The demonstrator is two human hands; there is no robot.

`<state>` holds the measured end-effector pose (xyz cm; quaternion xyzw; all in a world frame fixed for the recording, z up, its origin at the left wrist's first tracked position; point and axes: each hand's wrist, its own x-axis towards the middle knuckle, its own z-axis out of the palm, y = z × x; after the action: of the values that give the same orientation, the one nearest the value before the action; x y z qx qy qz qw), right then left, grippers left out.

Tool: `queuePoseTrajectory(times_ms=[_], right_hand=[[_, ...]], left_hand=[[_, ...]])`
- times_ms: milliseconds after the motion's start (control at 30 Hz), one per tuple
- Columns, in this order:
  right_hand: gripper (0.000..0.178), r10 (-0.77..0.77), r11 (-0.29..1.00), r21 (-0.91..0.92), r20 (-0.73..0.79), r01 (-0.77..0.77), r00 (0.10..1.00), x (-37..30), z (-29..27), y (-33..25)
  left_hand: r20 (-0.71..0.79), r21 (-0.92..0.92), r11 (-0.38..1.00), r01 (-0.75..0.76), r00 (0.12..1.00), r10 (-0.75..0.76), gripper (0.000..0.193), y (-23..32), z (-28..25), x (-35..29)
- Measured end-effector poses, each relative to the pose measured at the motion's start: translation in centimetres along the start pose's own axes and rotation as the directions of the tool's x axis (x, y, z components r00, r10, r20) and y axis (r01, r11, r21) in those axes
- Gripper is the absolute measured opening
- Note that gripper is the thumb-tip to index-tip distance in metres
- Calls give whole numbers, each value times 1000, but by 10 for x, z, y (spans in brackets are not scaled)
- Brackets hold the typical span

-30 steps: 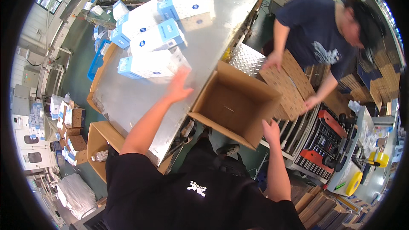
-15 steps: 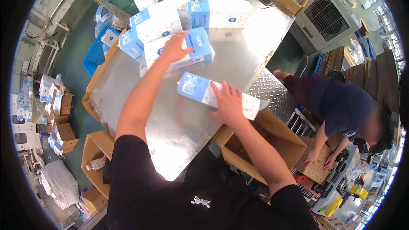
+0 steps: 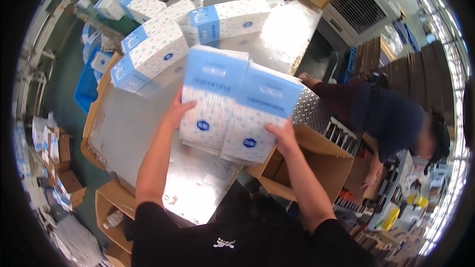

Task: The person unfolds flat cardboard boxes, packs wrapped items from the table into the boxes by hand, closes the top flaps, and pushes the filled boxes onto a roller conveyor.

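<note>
Two patterned blue-and-white boxes are held up side by side above the metal table [image 3: 133, 133], slightly offset. My left hand [image 3: 179, 111] grips the outer side of the left box [image 3: 205, 113], its thumb on the front. On the right box [image 3: 257, 118], my right hand [image 3: 283, 136] closes round the lower outer edge. Behind them, several similar boxes lie on the table, among them a long box [image 3: 245, 20] and a nearer box [image 3: 153, 54] at the left.
An open cardboard carton [image 3: 316, 160] stands beside my right forearm. Another carton [image 3: 111, 198], with a bottle inside, is at the lower left. A co-worker [image 3: 391, 113] bends over at the right. A blue crate [image 3: 89, 86] sits past the table's left edge.
My left hand has lifted a box off the table, and my right hand has raised and turned its box upright. The two boxes are now together in front of me. The view has shifted somewhat.
</note>
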<state>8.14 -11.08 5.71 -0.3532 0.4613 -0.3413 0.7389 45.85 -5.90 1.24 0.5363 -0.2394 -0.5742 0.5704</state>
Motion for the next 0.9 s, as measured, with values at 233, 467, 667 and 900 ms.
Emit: queuePoseTrajectory(times_ms=[233,467,667,900], right_hand=[[40,-251,808,-513,146,290,957,-180,-76,-138],[53,-408,735,-677,-399,36,821,-328,-217,-139],[57,-422,581,-688,-711,-435,562,-419,-303,-90],[62,-306,570,-820,-275,-56,912,-267,-247,23]], left_hand=[[281,113,976,-185,948,147,73,-33,57,-86],[648,200,846,-495,714,265,62,-60,205,-97],[632,640,99,-762,449,-632,66,-174,329,-114],[373,402,-105,-909,268,-888,49,-268,301,-140]])
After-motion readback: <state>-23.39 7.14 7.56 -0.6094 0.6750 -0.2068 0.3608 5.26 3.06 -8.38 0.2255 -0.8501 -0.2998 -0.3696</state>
